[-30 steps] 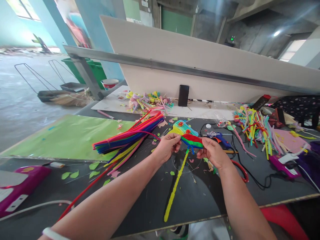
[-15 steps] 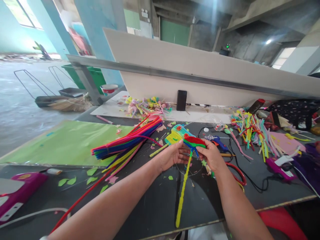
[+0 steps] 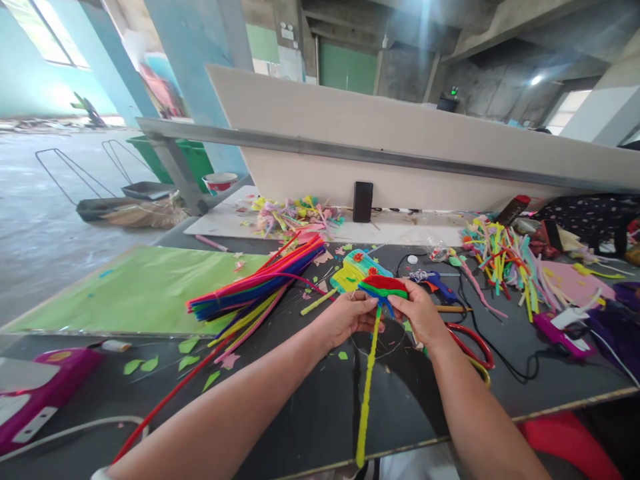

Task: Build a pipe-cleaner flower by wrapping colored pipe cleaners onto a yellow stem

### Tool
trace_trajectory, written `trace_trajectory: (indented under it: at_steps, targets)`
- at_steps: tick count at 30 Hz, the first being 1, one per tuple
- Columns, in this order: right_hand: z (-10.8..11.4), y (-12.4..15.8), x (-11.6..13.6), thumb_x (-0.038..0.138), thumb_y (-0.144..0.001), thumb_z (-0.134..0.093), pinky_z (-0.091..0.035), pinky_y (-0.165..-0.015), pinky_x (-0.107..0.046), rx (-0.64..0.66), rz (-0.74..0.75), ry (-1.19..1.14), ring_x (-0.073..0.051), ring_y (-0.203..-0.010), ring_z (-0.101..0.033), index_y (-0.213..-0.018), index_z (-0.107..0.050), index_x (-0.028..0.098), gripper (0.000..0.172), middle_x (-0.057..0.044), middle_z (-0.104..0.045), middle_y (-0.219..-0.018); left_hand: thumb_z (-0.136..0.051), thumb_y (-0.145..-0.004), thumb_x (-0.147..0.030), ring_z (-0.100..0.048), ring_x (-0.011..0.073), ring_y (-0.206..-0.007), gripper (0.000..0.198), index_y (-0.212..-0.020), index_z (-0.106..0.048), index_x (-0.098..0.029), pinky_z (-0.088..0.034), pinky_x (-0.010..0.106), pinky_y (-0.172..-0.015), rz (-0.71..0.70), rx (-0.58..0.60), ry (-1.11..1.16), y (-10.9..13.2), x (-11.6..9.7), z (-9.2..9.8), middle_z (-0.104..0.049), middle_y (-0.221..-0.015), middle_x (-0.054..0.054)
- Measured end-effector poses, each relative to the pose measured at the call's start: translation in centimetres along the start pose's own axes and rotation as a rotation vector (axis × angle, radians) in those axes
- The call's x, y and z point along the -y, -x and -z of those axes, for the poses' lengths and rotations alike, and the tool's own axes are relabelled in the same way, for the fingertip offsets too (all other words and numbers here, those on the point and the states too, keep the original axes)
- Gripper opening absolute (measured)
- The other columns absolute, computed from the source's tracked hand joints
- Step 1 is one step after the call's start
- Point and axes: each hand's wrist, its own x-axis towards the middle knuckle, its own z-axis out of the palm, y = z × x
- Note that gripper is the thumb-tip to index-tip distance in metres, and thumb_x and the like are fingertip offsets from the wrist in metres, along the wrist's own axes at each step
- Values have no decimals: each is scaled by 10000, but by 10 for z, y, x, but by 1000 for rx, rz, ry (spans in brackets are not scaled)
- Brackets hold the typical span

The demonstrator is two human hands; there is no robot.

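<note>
Both hands hold a pipe-cleaner craft piece (image 3: 384, 287) with red, green and blue bands, above the dark table. From its underside a yellow fuzzy stem (image 3: 369, 383) hangs down toward the table's front edge. My left hand (image 3: 345, 320) pinches the piece at its lower left, near the blue base; the other fingers curl behind the stem. At the right end, my right hand (image 3: 419, 312) grips it between thumb and fingers. Just behind lies a yellow and light-blue pipe-cleaner piece (image 3: 347, 275) with red-orange flower shapes, partly hidden by the held one.
A bundle of coloured pipe cleaners (image 3: 255, 283) lies left on a green sheet (image 3: 125, 287). Right are a blue glue gun (image 3: 443, 288), red-handled scissors (image 3: 480, 347), cords, a power strip (image 3: 563, 337) and a pile of cut pieces (image 3: 505, 260). A phone (image 3: 363, 202) stands behind.
My left hand has gone from partly open beside the piece to pinching its base. The piece has shifted slightly left and down, and its stem's lower end slightly right.
</note>
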Motion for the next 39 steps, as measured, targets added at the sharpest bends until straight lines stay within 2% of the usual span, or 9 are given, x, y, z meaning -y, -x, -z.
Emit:
trace_trajectory:
  at_steps: [2, 4, 6, 9, 15, 24, 30, 35, 39]
  targets:
    - [-1, 1, 2, 338, -780, -620, -472, -625, -280, -139, 146, 130, -158, -710, -564, -1153, -540, 241, 393, -27, -618, -912, -755, -698, -326, -685, 190, -605, 294, -791, -556, -130, -551, 308, -604, -33, -36, -7, 0, 0, -1, -677, -720, 58]
    - [-1, 3, 4, 304, -799, -597, -470, -801, -343, -262, 349, 355, -203, -908, -571, -1105, -566, 231, 317, -68, -600, -1042, -763, -685, -321, -676, 175, -592, 301, -760, -536, -139, -546, 295, -601, -61, -76, -13, 0, 0, -3, -666, -704, 40]
    - [-2, 5, 6, 262, -803, -587, -423, -901, -391, -271, 520, 614, -229, -984, -550, -990, -617, 221, 193, -81, -597, -1031, -757, -689, -328, -669, 161, -587, 300, -748, -529, -141, -542, 286, -603, -79, -96, -25, 0, 0, -5, -663, -701, 36]
    - [-4, 6, 5, 202, -790, -590, -373, -937, -418, -180, 647, 882, -239, -989, -542, -901, -640, 227, 125, -65, -620, -970, -732, -714, -352, -654, 142, -587, 289, -774, -558, -129, -539, 276, -614, -97, -115, -62, 0, 2, -6, -659, -706, 42]
    - [-3, 4, 0, 178, -778, -598, -334, -931, -401, -93, 633, 1043, -228, -996, -549, -949, -629, 237, 184, -45, -651, -987, -718, -722, -386, -655, 144, -610, 303, -789, -561, -135, -545, 293, -650, -131, -135, -62, -1, 4, -4, -642, -700, 33]
    - [-4, 4, -1, 162, -840, -577, -273, -966, -404, -129, 685, 1142, -195, -916, -581, -951, -641, 256, 159, -22, -678, -950, -741, -708, -362, -638, 126, -602, 309, -838, -567, -143, -536, 277, -630, -159, -110, -52, 0, 5, -8, -647, -727, 21]
    - [-6, 6, -2, 182, -865, -572, -243, -986, -397, -158, 730, 1158, -175, -878, -590, -873, -646, 253, 103, -9, -682, -922, -801, -628, -296, -648, 161, -645, 363, -883, -594, -142, -541, 325, -646, -202, -24, -44, 1, 6, -11, -663, -846, 50]
    - [-9, 5, -2, 162, -868, -553, -237, -987, -387, -155, 706, 1157, -171, -880, -594, -874, -630, 238, 108, -5, -682, -917, -742, -709, -355, -660, 183, -675, 335, -918, -603, -132, -542, 351, -671, -217, 22, -21, 1, 8, -9, -653, -818, 58]
    - [-11, 3, -6, 163, -872, -547, -240, -978, -378, -178, 673, 1133, -176, -876, -595, -866, -600, 217, 75, -19, -680, -897, -739, -709, -384, -658, 176, -640, 356, -911, -600, -126, -545, 361, -677, -201, -9, -23, 0, 9, -9, -648, -777, 49]
